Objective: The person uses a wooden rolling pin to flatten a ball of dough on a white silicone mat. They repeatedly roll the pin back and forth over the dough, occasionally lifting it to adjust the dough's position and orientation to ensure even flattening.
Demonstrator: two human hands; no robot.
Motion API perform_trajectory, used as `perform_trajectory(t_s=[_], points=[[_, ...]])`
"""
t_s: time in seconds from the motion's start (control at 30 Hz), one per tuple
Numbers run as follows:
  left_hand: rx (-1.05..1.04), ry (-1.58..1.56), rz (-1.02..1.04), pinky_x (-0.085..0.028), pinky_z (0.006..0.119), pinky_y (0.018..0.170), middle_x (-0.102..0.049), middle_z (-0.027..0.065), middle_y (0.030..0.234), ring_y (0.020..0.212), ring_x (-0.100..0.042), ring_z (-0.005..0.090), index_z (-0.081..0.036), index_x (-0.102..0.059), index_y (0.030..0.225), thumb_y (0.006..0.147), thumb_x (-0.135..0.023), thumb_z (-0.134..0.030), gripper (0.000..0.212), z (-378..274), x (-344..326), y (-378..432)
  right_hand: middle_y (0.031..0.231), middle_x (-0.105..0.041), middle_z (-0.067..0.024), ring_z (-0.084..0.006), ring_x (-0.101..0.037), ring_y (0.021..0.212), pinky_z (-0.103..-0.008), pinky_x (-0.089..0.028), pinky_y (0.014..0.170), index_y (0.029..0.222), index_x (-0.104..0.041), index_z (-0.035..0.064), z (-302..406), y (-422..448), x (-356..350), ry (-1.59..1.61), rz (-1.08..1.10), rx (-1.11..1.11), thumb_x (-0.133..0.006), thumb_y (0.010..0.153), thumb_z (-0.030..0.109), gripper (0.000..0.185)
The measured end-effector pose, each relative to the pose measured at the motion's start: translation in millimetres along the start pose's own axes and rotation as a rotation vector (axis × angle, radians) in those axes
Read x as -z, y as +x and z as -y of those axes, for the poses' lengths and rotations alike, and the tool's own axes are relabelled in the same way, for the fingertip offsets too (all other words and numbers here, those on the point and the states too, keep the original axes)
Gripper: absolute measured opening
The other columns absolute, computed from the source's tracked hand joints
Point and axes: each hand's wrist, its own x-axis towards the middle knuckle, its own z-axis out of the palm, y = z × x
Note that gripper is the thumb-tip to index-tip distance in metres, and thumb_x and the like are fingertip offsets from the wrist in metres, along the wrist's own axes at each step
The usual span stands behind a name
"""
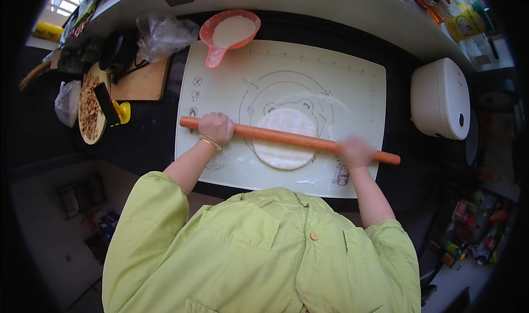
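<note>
A long wooden rolling pin [285,137] lies across a round, flattened piece of dough [285,156]. My left hand [216,129] is closed around the pin near its left end. Towards the other end, my right hand [356,152] grips the pin too, though it looks blurred. Beneath the dough is a pale silicone mat [215,73] with printed circles and a ruler scale, dusted here and there with white powder. A pink scoop-shaped bowl [215,57] holding white powder rests on the mat's back left edge.
Left of the mat are a wooden board [140,83], a dark pan, a clear plastic bag [165,36] and a ribbed tray [101,127] of brown flakes. A yellow-handled tool [122,112] lies beside the tray. On the right stands a white kitchen appliance [438,100]. A ledge runs behind.
</note>
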Motion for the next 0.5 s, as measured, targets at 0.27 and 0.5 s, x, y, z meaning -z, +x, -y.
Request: perform_trajectory(t_s=[0.27, 0.5], points=[[0.096, 0.050, 0.071, -0.042, 0.041, 0.062, -0.057, 0.0096, 0.065, 0.062, -0.054, 0.0276, -0.008, -0.057, 0.061, 0.077, -0.045, -0.024, 0.026, -9.3, 0.5, -9.0, 0.064, -0.060, -0.0129, -0.0335, -0.057, 0.063, -0.0454, -0.045, 0.061, 0.059, -0.058, 0.0070, -0.3, 13.0, 8.3, 0.118, -0.084, 0.057, -0.046, 0.075, 0.027, 0.028], [0.187, 0.022, 0.036, -0.043, 0.044, 0.060, -0.058, 0.0119, 0.062, 0.061, -0.056, 0.0294, -0.007, -0.058, 0.057, 0.079, -0.043, -0.025, 0.033, -24.4, 6.5, -50.0, 0.064, -0.060, -0.0137, -0.0336, -0.058, 0.065, -0.0445, -0.045, 0.064, 0.061, -0.059, 0.0067, -0.3, 18.4, 6.8, 0.097, -0.169, 0.174, -0.046, 0.075, 0.026, 0.027]])
